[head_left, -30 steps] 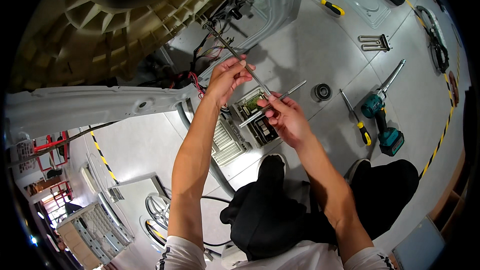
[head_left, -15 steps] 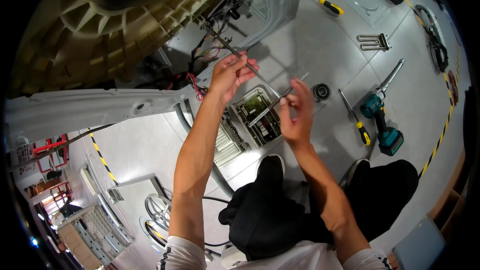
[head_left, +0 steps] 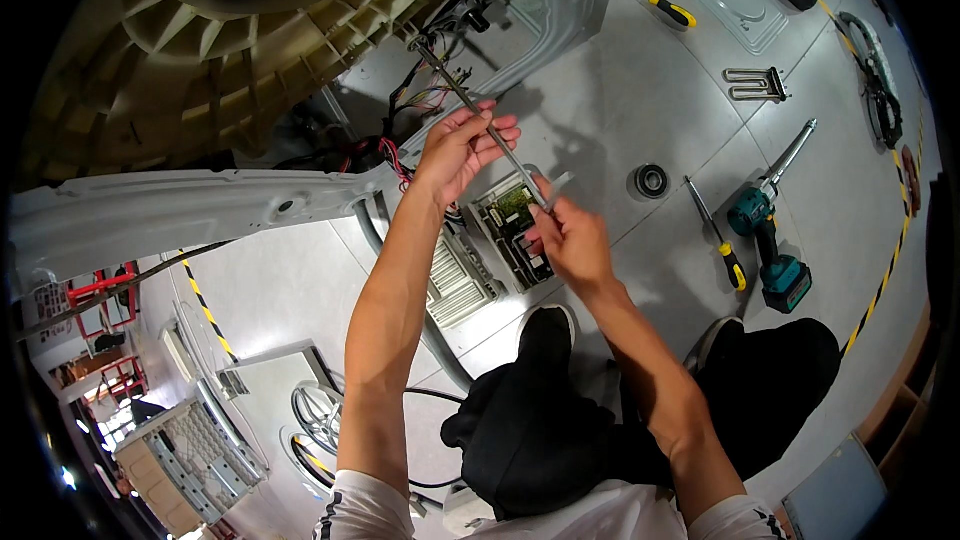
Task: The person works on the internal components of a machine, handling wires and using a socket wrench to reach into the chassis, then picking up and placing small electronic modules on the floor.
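Note:
My left hand [head_left: 455, 150] is closed around the middle of a long metal T-handle wrench [head_left: 512, 160], thumb on top and fingertips loosely curled. The wrench slants up and away to the rim of a large yellowish plastic tub [head_left: 290, 50], beside dangling coloured wires [head_left: 425, 90]. At its near end my right hand [head_left: 575, 245] grips the crossbar, part of which is hidden behind the fingers. Beneath the wrench, a circuit board in a pale housing [head_left: 515, 230] lies on the floor next to a ribbed, light-coloured cover [head_left: 460, 285].
A white metal cabinet frame [head_left: 190, 210] borders the tub. To the right lie a bearing [head_left: 650, 181], a heating element [head_left: 755, 84], two yellow-and-black screwdrivers [head_left: 733, 268] [head_left: 672, 11] and a teal cordless power tool [head_left: 768, 230]. Coiled hoses [head_left: 318, 420] sit at lower left.
My right hand has moved left and closed on the wrench's crossbar, which has turned. My left hand stays around the shaft.

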A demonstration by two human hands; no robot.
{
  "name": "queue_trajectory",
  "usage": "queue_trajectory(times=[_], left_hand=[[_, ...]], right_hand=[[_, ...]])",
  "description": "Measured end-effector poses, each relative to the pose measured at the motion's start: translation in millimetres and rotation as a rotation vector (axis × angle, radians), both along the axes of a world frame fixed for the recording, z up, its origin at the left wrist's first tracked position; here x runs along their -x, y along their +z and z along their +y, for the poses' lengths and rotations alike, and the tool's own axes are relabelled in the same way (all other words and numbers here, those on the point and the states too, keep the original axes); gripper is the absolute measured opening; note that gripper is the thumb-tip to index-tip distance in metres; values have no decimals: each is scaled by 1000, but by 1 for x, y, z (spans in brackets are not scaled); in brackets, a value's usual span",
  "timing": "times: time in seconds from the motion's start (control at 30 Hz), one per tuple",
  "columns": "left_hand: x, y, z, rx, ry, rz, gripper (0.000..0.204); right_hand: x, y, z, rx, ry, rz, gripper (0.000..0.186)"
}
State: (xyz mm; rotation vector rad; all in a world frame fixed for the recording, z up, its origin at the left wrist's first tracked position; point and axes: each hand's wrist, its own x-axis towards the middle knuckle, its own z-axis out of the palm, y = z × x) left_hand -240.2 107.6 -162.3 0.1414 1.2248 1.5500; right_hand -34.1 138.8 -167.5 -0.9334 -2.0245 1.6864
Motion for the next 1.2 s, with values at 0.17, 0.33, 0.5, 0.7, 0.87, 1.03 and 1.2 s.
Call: queue_trajectory(times=[0.17, 0.33, 0.5, 0.7, 0.87, 1.03, 1.2], left_hand=[[-3, 13, 3, 243, -86, 109, 28], [-5, 5, 13, 166, -85, 150, 31], [-6, 6, 16, 172, -17, 131, 27], [-5, -7, 11, 46, 17, 24, 26], [-4, -12, 8, -1, 31, -6, 28], [-4, -12, 6, -85, 29, -73, 28], [-3, 0, 1, 14, -27, -18, 25]], right_hand=[[-7, 8, -10, -372, 14, -159, 45], [-9, -10, -5, -614, -112, 8, 44], [-13, -17, 3, -669, -59, 67, 40], [-4, -15, -18, 102, -381, 462, 20], [-11, -8, -2, 731, -169, 222, 23], [7, -4, -8, 747, -214, 307, 31], [2, -14, -13, -114, -148, 135, 42]])
